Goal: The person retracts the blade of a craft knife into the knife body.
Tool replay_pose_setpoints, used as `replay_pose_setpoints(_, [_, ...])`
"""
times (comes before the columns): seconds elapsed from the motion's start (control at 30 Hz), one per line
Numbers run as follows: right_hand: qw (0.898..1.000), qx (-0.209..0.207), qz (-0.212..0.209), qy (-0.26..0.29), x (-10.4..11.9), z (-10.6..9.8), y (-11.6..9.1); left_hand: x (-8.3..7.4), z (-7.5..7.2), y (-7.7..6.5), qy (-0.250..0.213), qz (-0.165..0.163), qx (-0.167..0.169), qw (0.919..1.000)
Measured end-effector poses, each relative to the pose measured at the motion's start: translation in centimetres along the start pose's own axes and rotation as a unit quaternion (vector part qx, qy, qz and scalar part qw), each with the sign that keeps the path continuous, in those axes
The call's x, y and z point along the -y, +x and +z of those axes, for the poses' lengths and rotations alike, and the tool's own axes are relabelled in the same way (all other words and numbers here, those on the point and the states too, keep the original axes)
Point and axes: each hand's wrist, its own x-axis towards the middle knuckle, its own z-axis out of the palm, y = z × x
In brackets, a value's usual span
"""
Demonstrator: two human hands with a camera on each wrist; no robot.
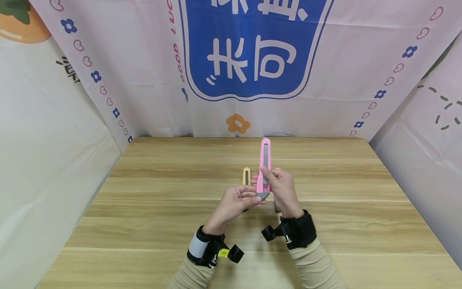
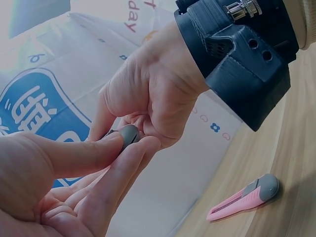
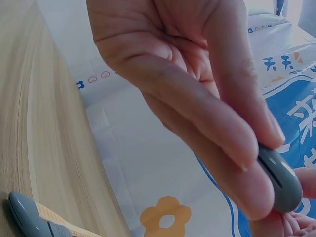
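Both hands hold a pink utility knife [image 1: 266,154], raised with its narrow tip pointing away. The left hand [image 1: 232,202] pinches its grey end cap [image 2: 130,134] between thumb and fingers. Higher up, the right hand [image 1: 285,190] grips the body, thumb on the front by the grey slider track. No bare blade shows past the tip. A yellow utility knife [image 1: 246,176] with a grey end lies on the table behind the left hand. Another pink utility knife [image 2: 242,200] rests on the table, mostly hidden by the right hand in the head view.
The wood-grain table [image 1: 162,216] runs back to a printed white cloth [image 1: 151,100] hanging behind it. More pale cloth hangs at both sides. Each wrist wears a black strap with a small camera, such as the right-hand mount [image 1: 297,229].
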Motion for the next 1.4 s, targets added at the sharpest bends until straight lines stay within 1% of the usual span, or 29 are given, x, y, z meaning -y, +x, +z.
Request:
replay_pose_setpoints(0.17, [1.000, -0.011, 0.000, -0.007, 0.02, 0.00, 0.00, 0.04, 0.05, 0.11, 0.011, 0.002, -0.001, 0.9999])
replay_pose_setpoints(0.23, [1.000, -0.009, 0.000, -0.006, 0.01, 0.00, 0.00, 0.00, 0.05, 0.09, 0.008, 0.000, 0.001, 1.0000])
replay_pose_setpoints(0.4, [1.000, 0.014, 0.004, 0.009, -0.02, -0.04, -0.04, 0.01, 0.01, 0.05, -0.002, -0.001, 0.002, 1.0000])
replay_pose_setpoints(0.57, [0.998, 0.037, 0.005, 0.042, 0.01, -0.08, -0.06, -0.02, -0.06, -0.11, -0.010, -0.005, 0.000, 0.9999])
replay_pose_setpoints(0.7, [0.997, 0.047, 0.004, 0.056, -0.04, -0.13, -0.03, -0.01, -0.10, -0.14, -0.014, -0.002, 0.005, 0.9999])
replay_pose_setpoints(0.83, [0.997, 0.042, 0.005, 0.059, -0.07, -0.14, 0.02, -0.05, -0.11, -0.14, -0.015, -0.002, 0.006, 0.9999])
replay_pose_setpoints(1.0, [0.997, 0.047, 0.014, 0.060, -0.07, -0.16, 0.13, -0.03, -0.11, -0.09, -0.012, -0.006, -0.002, 0.9999])
replay_pose_setpoints(1.17, [0.997, 0.057, 0.029, 0.042, -0.08, -0.22, 0.18, -0.03, -0.11, -0.07, -0.014, -0.009, -0.011, 0.9998])
replay_pose_setpoints(1.27, [0.997, 0.061, 0.029, 0.035, -0.11, -0.28, 0.17, -0.06, -0.07, -0.11, -0.021, -0.006, -0.009, 0.9997])
replay_pose_setpoints(1.4, [0.997, 0.059, 0.027, 0.043, -0.13, -0.33, 0.14, -0.09, -0.01, -0.12, -0.029, 0.000, -0.004, 0.9996])
